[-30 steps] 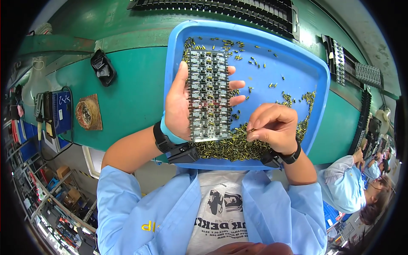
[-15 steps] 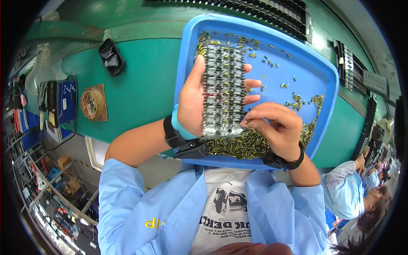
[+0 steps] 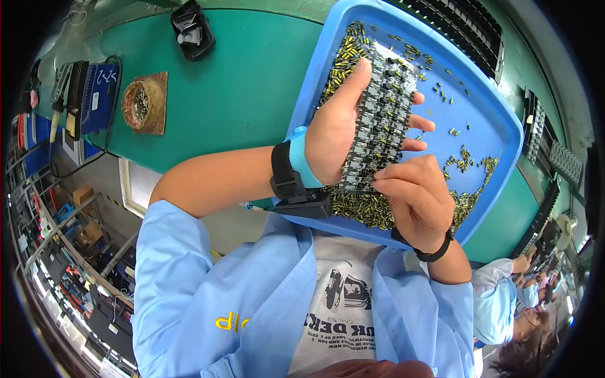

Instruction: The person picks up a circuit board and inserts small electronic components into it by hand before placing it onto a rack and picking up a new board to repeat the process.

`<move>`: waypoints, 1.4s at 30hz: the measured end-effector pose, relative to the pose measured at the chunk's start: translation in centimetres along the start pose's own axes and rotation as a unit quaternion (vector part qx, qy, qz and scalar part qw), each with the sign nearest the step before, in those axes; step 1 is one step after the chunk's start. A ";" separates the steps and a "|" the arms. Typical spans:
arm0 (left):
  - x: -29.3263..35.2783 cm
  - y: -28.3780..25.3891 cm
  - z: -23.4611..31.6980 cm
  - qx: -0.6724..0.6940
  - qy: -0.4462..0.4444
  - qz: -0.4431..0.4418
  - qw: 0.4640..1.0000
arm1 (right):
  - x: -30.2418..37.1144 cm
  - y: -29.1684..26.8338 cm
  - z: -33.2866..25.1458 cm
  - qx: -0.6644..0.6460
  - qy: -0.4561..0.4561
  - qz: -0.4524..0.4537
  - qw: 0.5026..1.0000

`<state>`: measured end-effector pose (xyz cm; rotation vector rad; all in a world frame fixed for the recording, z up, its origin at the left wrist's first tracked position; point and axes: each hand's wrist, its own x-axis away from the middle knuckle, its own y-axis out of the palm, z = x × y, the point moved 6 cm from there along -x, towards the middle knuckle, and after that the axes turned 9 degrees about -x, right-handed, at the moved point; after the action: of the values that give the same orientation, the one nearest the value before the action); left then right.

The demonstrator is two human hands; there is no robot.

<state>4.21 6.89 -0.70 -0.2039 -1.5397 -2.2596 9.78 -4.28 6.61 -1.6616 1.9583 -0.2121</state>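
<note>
My left hand [image 3: 334, 129] holds a long circuit board panel [image 3: 381, 116] from its left side, thumb along the near face and fingertips showing past the right edge. Rows of small black parts cover the panel, with a few yellowish ones among them. My right hand [image 3: 419, 198] is closed in a pinch at the panel's lower right edge; whatever sits between its fingertips is too small to make out. Beneath both hands lies a blue tray [image 3: 482, 110], where many small yellow-and-black cylindrical components [image 3: 365, 211] are heaped along the near side and the left corner.
On the green table [image 3: 246, 82] at the left are a black holder [image 3: 192, 34] and a round brown dish on a square base [image 3: 144, 104]. Black racks [image 3: 463, 31] line the far side. Another person [image 3: 498, 302] works at the right.
The view has shifted, so tray and table items appear elsewhere. The panel now leans to the right at its top. My right fingertips have moved onto the panel's lower edge.
</note>
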 end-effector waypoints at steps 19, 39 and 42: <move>0.0 0.0 -0.2 -0.008 -0.002 0.000 1.000 | 0.3 0.0 -0.2 -0.005 -0.001 0.003 1.000; -0.1 -0.1 -0.6 0.025 -0.001 -0.013 1.000 | 1.2 1.1 -0.9 0.107 -0.104 -0.040 0.988; -0.1 -0.2 -0.5 0.030 0.000 -0.006 1.000 | 1.2 1.4 -1.1 0.108 -0.112 -0.041 0.987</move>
<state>4.27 6.51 -1.11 -0.1787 -1.6102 -2.2200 7.94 -5.40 6.50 -1.5537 1.6420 -0.2487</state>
